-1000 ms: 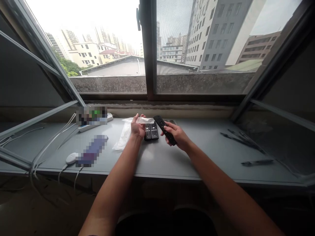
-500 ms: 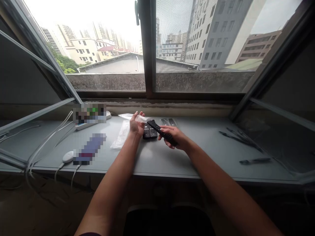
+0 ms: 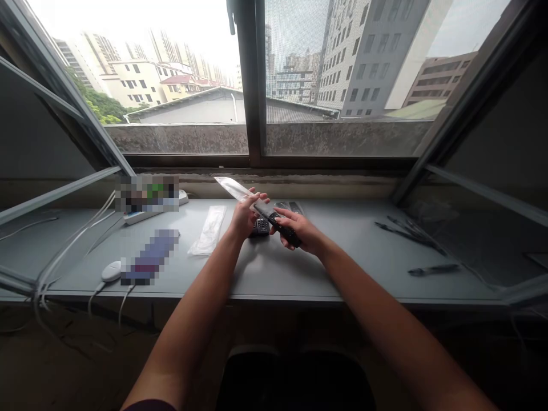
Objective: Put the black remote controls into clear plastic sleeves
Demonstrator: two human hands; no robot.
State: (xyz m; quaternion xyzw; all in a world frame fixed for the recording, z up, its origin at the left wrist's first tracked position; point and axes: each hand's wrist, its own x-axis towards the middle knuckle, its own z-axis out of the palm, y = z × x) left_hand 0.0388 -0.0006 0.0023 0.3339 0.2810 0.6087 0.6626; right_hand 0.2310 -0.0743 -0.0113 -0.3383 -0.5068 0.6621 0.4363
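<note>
My right hand [image 3: 295,228] grips a black remote control [image 3: 286,233], tilted above the table. The upper end of that remote is inside the mouth of a clear plastic sleeve [image 3: 235,188]. My left hand [image 3: 246,214] is closed on the sleeve near its opening, and the rest of the sleeve sticks out to the upper left. Below the hands, black remotes with keypads [image 3: 260,227] lie on the table, partly hidden by my fingers. Behind my right hand lie remotes in clear wrapping [image 3: 294,208].
A stack of clear sleeves [image 3: 209,231] lies left of my hands. Further left are a power strip [image 3: 149,212], a blurred phone-like object [image 3: 150,257], a white round charger [image 3: 111,271] and cables. Dark cables or pens [image 3: 406,234] lie at right. Metal frames stand at both sides of the grey table [image 3: 317,279].
The remote's upper end has entered the plastic sleeve. My left hand has lifted the sleeve, which now points up and left, and the two hands are closer together. The view has shifted slightly.
</note>
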